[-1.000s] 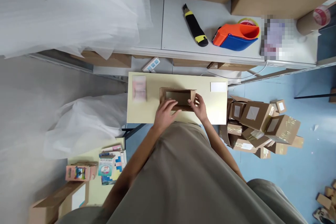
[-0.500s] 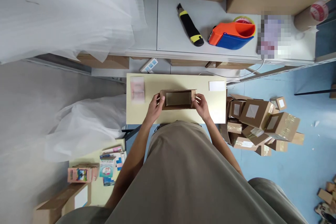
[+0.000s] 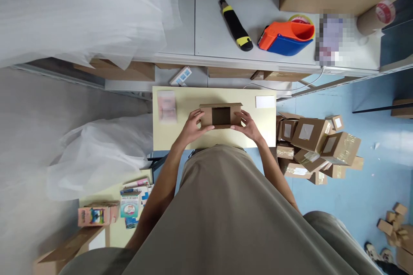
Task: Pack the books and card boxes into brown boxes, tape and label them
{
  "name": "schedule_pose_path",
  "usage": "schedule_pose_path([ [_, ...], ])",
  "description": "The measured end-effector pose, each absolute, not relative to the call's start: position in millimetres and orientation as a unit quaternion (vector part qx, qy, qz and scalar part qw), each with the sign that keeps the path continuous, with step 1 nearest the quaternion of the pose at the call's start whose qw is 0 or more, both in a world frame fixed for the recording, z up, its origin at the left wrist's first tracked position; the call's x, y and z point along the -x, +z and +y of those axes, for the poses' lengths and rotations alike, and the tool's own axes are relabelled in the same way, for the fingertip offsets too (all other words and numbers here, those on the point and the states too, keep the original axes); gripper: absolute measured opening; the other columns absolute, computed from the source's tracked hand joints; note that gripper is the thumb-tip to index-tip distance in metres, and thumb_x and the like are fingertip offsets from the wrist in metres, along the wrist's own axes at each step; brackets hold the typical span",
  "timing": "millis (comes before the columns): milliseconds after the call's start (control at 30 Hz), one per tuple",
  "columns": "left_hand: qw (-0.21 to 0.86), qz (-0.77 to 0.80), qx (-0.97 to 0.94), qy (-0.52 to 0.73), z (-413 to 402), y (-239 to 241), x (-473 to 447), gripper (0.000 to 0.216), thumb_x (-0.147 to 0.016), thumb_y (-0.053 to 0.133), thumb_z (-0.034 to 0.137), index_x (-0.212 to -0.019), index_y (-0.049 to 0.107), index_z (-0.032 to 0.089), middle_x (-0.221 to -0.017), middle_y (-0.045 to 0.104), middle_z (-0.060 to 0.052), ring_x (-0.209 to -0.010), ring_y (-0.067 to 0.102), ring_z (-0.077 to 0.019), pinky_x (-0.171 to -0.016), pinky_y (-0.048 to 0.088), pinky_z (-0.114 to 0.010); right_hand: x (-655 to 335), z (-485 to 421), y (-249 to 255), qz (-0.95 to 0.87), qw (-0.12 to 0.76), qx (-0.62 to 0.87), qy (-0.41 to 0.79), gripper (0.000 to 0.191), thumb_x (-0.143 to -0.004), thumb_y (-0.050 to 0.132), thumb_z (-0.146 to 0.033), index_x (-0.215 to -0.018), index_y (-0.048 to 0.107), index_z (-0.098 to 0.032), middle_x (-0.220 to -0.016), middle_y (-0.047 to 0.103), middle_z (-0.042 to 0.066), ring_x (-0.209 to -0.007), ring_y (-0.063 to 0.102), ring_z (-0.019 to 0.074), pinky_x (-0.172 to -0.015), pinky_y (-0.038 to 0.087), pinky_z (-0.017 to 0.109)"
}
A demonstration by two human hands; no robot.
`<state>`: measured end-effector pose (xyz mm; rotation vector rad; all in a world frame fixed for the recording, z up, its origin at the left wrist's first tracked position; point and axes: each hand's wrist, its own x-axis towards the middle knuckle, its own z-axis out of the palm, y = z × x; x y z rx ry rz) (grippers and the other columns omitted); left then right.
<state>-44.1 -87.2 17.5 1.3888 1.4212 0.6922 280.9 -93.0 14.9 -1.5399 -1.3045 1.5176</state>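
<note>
A small brown cardboard box [image 3: 221, 126] rests on the pale yellow table [image 3: 190, 94] in front of me. Its two short end flaps are folded inward, leaving a dark gap in the middle, while the long flaps stand up. My left hand [image 3: 193, 128] grips the box's left end, with the thumb along the near edge and the fingers at the left flap. At the right end, my right hand [image 3: 248, 126] holds it the same way, thumb at the near edge and fingers on the right flap.
A blurred pinkish item [image 3: 167, 106] and a white label [image 3: 265, 102] lie on the table. On the shelf behind are a box cutter [image 3: 236, 25] and an orange-blue tape dispenser [image 3: 286, 38]. Taped boxes [image 3: 311, 133] pile up at right; books [image 3: 97, 215] lie at lower left.
Both short end flaps of the box have gone from upright to folded in over the opening. My thumbs have moved to the near edge.
</note>
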Motion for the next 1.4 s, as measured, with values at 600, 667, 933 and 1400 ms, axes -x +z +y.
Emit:
schedule_pose_path([
  [600, 0.418, 0.603, -0.603, 0.313, -85.3, 9.3, 42.2, 0.034, -0.103, 0.074, 0.037, -0.136, 0.076, 0.026, -0.140, 0.069, -0.010, -0.113, 0.080, -0.0231, -0.106, 0.072, -0.044, -273.6, -84.8, 17.8, -0.518, 0.325, 0.661, 0.436, 0.075, -0.097, 0.072, -0.079, -0.155, 0.062, -0.033, -0.154, 0.067, 0.015, -0.117, 0.081, 0.0332, -0.095, 0.074, 0.052],
  [667, 0.415, 0.608, -0.597, 0.319, -85.9, 8.4, 40.9, 0.030, -0.104, 0.073, 0.041, -0.129, 0.079, 0.024, -0.136, 0.069, -0.010, -0.111, 0.080, -0.0225, -0.105, 0.072, -0.045, -274.0, -86.7, 21.3, -0.544, 0.320, 0.641, 0.437, 0.062, -0.099, 0.069, -0.077, -0.141, 0.073, -0.032, -0.151, 0.067, 0.013, -0.119, 0.079, 0.0322, -0.097, 0.074, 0.051],
  [933, 0.390, 0.639, -0.572, 0.334, -85.4, 17.5, 35.2, 0.031, -0.106, 0.069, 0.049, -0.122, 0.081, 0.025, -0.131, 0.069, -0.010, -0.102, 0.079, -0.0211, -0.100, 0.075, -0.045, -269.6, -90.6, 31.6, -0.558, 0.338, 0.627, 0.425, 0.054, -0.105, 0.062, -0.077, -0.125, 0.084, -0.032, -0.140, 0.074, 0.011, -0.126, 0.075, 0.0330, -0.105, 0.073, 0.055],
  [1400, 0.405, 0.642, -0.541, 0.361, -86.8, 5.9, 40.0, 0.054, -0.099, 0.072, 0.073, -0.112, 0.083, 0.022, -0.116, 0.071, -0.009, -0.096, 0.078, -0.0214, -0.095, 0.075, -0.045, -277.6, -87.1, 4.7, -0.484, 0.363, 0.634, 0.482, 0.060, -0.087, 0.079, -0.084, -0.105, 0.088, -0.027, -0.122, 0.078, 0.011, -0.104, 0.079, 0.0267, -0.095, 0.072, 0.046],
])
